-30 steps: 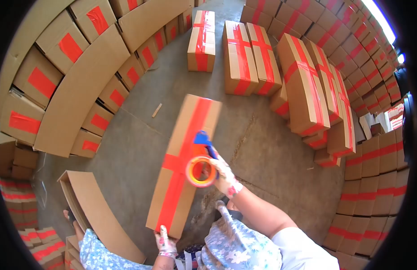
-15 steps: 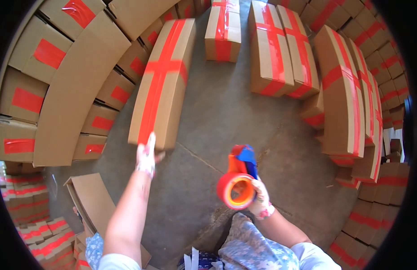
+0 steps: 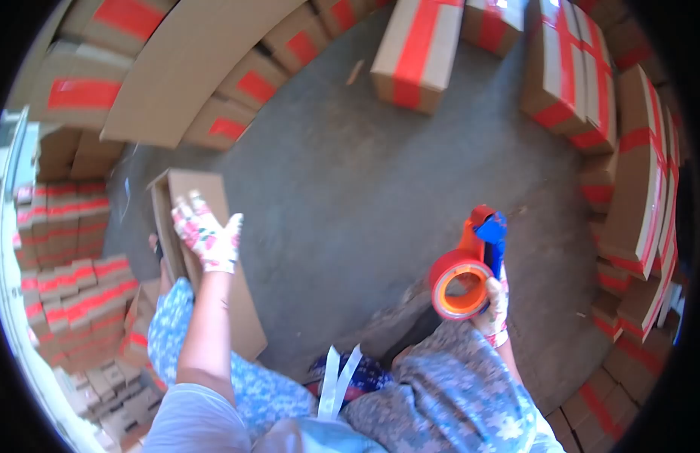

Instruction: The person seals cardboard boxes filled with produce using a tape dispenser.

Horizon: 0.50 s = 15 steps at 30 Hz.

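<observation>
My left hand [image 3: 208, 235], in a white floral glove, is open with fingers spread over a plain long carton [image 3: 239, 302] at my left side. No tape shows on that carton, and a dark gap runs along its upper edge. In my right hand [image 3: 495, 311], gloved alike, is a tape dispenser [image 3: 478, 240] with a blue handle and orange frame. A wide roll of red tape [image 3: 440, 291] sits on it, held in the air right of my lap.
A red-taped long carton [image 3: 418, 57] lies on the grey floor ahead. More taped cartons [image 3: 565, 68] stand at the right. Stacked boxes [image 3: 85, 90] line the left, with smaller taped boxes [image 3: 85, 294] below. White strips [image 3: 337, 385] hang at my waist.
My left hand has come off the taped long carton ahead and moved to the plain carton at my left. The view has swung left and down. The right hand keeps hold of the dispenser.
</observation>
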Each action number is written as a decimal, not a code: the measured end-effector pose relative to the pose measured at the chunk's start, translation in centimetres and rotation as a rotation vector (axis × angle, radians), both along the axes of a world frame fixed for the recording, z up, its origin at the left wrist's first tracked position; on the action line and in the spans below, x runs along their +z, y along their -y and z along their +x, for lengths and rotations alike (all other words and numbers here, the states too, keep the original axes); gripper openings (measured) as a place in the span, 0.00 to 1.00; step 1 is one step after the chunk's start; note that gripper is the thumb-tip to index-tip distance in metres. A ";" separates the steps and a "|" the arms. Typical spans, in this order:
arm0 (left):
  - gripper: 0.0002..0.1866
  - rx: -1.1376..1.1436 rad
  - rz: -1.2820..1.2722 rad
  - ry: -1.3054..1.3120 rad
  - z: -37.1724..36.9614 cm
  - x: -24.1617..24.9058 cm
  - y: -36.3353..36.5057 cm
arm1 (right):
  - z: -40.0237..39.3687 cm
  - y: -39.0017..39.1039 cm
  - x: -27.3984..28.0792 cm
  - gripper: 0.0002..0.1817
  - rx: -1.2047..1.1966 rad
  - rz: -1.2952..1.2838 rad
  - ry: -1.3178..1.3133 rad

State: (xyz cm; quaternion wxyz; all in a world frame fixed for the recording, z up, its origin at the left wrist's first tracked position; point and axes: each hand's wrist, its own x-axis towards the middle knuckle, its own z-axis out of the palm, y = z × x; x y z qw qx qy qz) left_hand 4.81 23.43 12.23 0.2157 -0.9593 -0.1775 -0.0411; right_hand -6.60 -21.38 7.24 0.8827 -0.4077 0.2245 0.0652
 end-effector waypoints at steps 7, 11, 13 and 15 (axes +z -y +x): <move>0.14 -0.039 -0.121 -0.583 -4.2 -0.8 -6.1 | -1.6 -2.9 2.8 0.40 0.043 -0.120 0.098; 0.08 -0.482 -0.387 -0.422 -7.9 0.1 1.5 | -0.1 -3.8 6.1 0.45 0.123 -0.191 0.255; 0.07 -0.652 -0.477 -0.632 -8.9 0.6 5.0 | 1.0 -2.8 6.7 0.44 0.136 -0.293 0.279; 0.07 -0.851 -0.629 -0.579 -10.3 0.4 8.6 | 2.0 -1.0 7.1 0.42 0.151 -0.456 0.326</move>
